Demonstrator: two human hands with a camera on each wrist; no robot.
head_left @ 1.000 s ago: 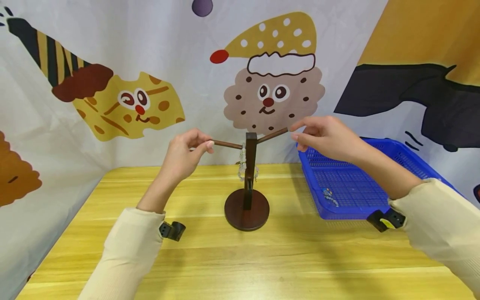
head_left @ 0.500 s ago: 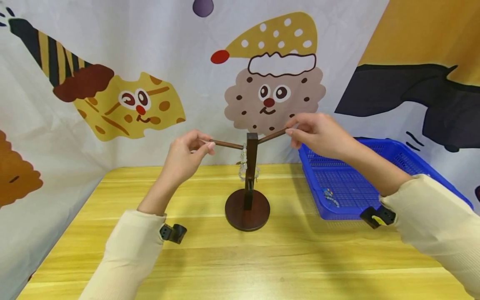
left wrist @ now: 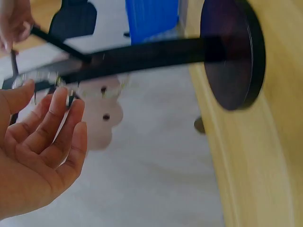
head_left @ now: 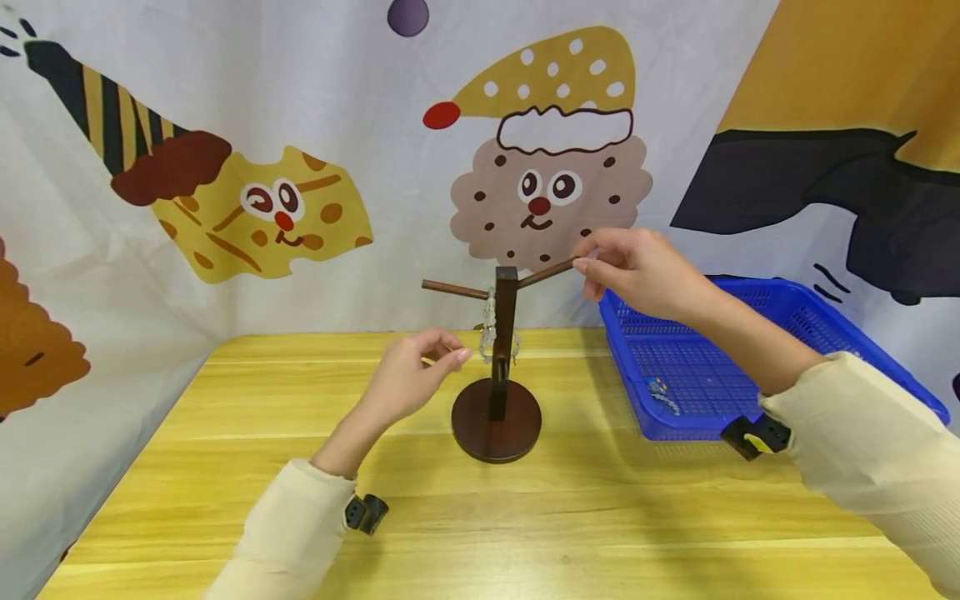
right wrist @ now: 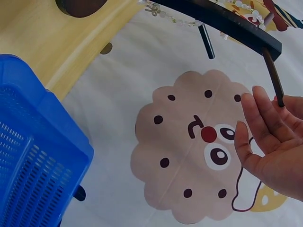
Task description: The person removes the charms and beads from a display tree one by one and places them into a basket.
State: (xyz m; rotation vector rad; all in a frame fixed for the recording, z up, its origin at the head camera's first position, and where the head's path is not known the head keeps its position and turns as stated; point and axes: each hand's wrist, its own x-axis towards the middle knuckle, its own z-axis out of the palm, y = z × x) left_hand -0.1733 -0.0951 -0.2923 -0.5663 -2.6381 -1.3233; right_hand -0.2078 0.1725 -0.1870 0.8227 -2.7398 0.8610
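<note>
The fingers of the left hand [head_left: 411, 377] are slightly bent, with a narrow gap between thumb and forefinger, just left of a clear beaded bracelet [head_left: 488, 333]; whether they touch it I cannot tell. The fingers of the right hand [head_left: 641, 271] pinch the outer end of the right peg [head_left: 547, 272]. The bracelet hangs from the left peg [head_left: 454, 289], close against the dark upright post [head_left: 506, 321], which stands on a round base [head_left: 497, 433] on the wooden surface [head_left: 480, 533]. To the right, a blue basket [head_left: 626, 392] holds a small beaded piece [head_left: 663, 397] toward its near left corner. A cartoon-printed cloth [head_left: 405, 200] hangs at the far side.
</note>
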